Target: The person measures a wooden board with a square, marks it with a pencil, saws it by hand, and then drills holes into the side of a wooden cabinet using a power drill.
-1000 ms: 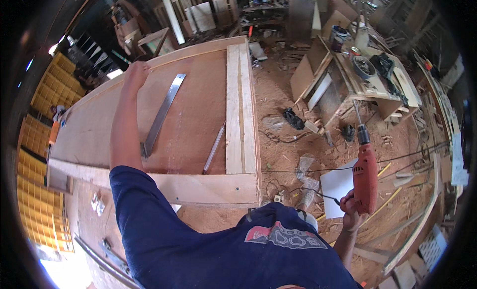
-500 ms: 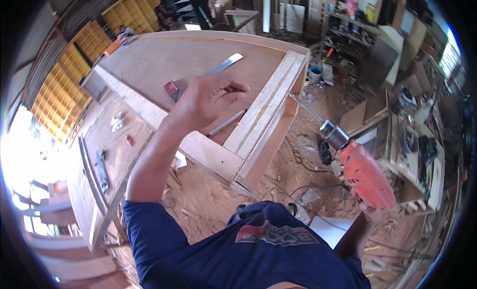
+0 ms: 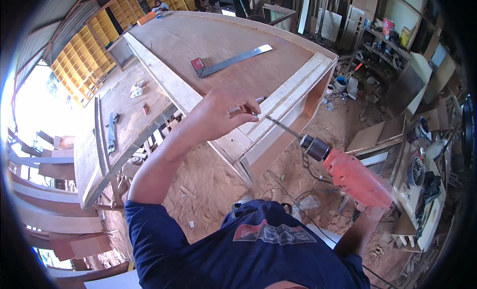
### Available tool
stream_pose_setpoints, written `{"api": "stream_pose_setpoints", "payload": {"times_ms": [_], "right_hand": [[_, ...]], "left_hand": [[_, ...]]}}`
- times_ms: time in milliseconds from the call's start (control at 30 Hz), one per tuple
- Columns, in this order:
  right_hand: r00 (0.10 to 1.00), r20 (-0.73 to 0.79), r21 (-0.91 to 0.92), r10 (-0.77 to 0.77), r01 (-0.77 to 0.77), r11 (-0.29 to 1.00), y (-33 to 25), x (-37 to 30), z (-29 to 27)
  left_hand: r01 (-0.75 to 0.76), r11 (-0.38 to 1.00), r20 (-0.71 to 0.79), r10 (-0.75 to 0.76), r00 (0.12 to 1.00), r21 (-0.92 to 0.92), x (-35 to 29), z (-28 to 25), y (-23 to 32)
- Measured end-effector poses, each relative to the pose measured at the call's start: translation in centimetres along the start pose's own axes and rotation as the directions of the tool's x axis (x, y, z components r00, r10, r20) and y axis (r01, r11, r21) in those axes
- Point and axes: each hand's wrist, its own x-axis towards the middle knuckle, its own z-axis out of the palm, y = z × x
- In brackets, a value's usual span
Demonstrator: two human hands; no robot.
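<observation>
In close, my left hand pinched what was perhaps a tiny screw, just beside the drill bit, and my right hand gripped the red power drill!

The framed wooden panel carries 1 metal square and 1 slim pen-like stick, partly hidden.

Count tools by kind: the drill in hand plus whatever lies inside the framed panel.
Red drill: 1
Metal square: 1
Pen-like stick: 1, partly hidden behind the left hand
Total: 3
</observation>
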Motion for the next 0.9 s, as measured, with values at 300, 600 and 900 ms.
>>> {"api": "stream_pose_setpoints", "payload": {"times_ms": [300,600,900], "right_hand": [[0.988,-0.142,0.068,-0.053,0.063,0.996,-5.3,1.2,0.9],[0.971,-0.11,0.348,0.212,-0.162,0.924,-10.5,2.3,1.7],[0.972,-0.088,0.311,0.218,-0.181,0.933,-12.2,3.2,1.7]], "left_hand": [[-0.158,0.987,0.064,0.161,0.985,-0.042,0.2,-1.6,-2.7],[-0.207,0.974,0.129,0.219,0.967,-0.096,0.7,-2.3,-5.2],[-0.331,0.939,0.133,0.341,0.931,-0.092,1.3,-2.3,-6.9]]}}
